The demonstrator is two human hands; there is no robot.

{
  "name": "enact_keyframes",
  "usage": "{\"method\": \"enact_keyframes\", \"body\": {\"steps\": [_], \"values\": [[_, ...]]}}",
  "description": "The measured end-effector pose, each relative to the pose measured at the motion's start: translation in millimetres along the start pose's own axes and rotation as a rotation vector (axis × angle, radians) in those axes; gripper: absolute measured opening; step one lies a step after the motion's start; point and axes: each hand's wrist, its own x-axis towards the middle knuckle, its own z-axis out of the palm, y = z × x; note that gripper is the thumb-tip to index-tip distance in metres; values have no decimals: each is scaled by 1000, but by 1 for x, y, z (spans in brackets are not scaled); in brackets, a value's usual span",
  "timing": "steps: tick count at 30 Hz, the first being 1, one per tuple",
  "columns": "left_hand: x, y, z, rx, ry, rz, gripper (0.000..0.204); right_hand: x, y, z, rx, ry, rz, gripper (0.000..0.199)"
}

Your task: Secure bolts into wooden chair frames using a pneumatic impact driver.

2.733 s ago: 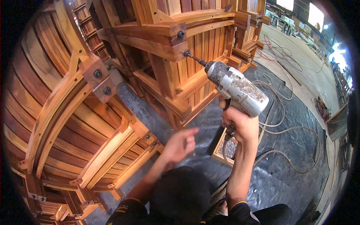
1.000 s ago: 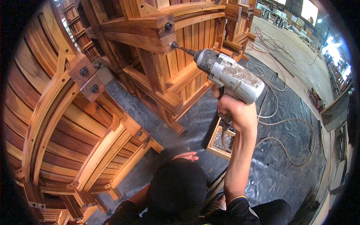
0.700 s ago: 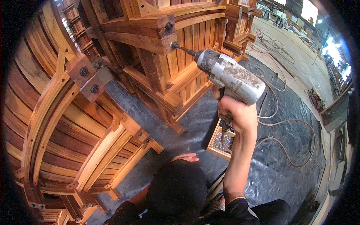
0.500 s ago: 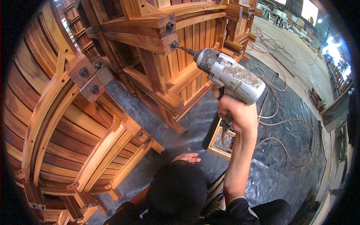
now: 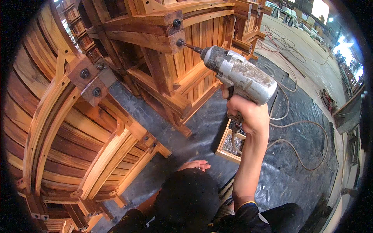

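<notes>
Against the wood block (image 5: 175,48) we hold the silver tool (image 5: 252,79), right hand (image 5: 248,113) wrapped tight, while our left hand (image 5: 194,165) has dropped low, fingers loose, hold unclear, so one hand seems enough.

Wood wkshp, slatted frames (image 5: 91,126), pwr tool (image 5: 250,75), hdwr box (image 5: 229,156), concrete flr (image 5: 311,73)

The power tool (image 5: 254,77) has scuffed, grimy metal; the wooden frame (image 5: 142,40) meeting its tip looks smooth, satiny (dark-grained in places); the plastic-looking floor sheet (image 5: 287,190) shines, wrinkled toward its right edge.
</notes>
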Motion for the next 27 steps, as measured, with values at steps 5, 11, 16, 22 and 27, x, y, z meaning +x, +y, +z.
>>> {"method": "enact_keyframes", "body": {"steps": [5, 11, 16, 22, 27], "values": [[-4, 14, 4, -146, -6, -87, 43, 2, 6, -2, 85, -37, 22, 34], [-12, 47, 31, -301, 166, -276, 43, 2, -1, 1, 34, -10, -34, 32], [-7, 16, 12, -365, 111, -200, 43, 3, -1, -2, 30, -50, 35, 32], [-11, 27, 28, -261, 116, -106, 42, 3, 3, -2, 29, -51, -72, 31], [-11, 42, 35, -314, 262, -291, 40, 2, -1, -2, 14, -49, 17, 30]]}}
